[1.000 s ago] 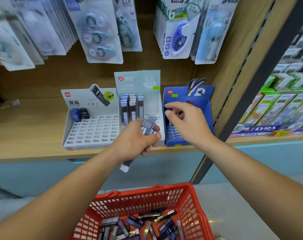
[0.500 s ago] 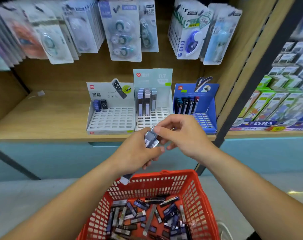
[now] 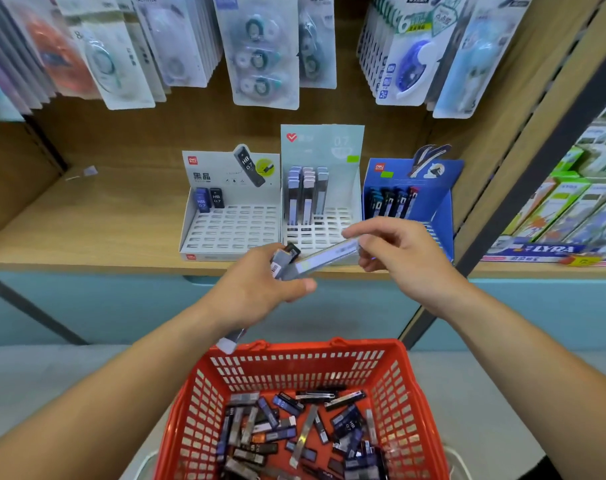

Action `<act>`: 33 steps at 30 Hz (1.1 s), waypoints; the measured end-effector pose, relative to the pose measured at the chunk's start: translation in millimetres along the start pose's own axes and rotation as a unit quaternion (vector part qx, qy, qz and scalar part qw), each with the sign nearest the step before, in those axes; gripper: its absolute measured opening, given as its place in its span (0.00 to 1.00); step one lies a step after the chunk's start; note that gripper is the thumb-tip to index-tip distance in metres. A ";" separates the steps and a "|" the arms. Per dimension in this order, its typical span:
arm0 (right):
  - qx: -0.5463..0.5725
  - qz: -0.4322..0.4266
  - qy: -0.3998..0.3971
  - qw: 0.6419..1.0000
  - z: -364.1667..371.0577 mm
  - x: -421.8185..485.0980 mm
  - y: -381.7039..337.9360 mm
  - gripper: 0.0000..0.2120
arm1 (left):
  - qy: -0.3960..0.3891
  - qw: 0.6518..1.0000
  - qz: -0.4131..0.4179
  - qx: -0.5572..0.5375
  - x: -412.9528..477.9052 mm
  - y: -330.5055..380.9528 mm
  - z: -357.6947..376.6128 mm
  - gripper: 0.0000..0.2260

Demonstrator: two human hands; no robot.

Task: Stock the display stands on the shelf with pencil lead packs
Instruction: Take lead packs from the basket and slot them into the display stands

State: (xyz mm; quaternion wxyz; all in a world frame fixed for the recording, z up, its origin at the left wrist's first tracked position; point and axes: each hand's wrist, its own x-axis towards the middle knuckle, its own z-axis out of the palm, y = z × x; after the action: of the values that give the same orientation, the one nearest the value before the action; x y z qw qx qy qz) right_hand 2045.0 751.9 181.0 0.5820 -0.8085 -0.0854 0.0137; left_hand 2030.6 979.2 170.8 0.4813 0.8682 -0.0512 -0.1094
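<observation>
I see correction-tape blister packs (image 3: 260, 57) hanging above the wooden shelf (image 3: 86, 230). At its front edge stand a white deli stand (image 3: 232, 230) marked "HB 0.7", a pale teal stand (image 3: 324, 147) marked "0.7" and a blue deli stand (image 3: 443, 202), with "LYRA" boxes (image 3: 551, 249) further right. Partly hiding the stands' front rows, the right hand (image 3: 405, 258) pinches a long grey pencil lead pack (image 3: 325, 258) in its fingers, the left hand (image 3: 256, 292) has fingers clenched round a bundle of packs (image 3: 282, 261), and the red basket (image 3: 308, 351) below holds loose grey, black and blue packs.
</observation>
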 end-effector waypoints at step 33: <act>0.030 0.056 -0.059 0.996 33.1 10.9 -2.3 0.06 | 0.030 0.984 0.010 -0.177 16.3 -1.4 9.4 0.05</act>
State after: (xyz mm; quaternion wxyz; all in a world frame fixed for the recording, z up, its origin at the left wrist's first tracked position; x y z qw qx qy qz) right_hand 2051.4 785.4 173.3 0.5980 -0.7923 -0.0735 0.0961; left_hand 2044.2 969.1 162.5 0.6294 0.7720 -0.0248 -0.0856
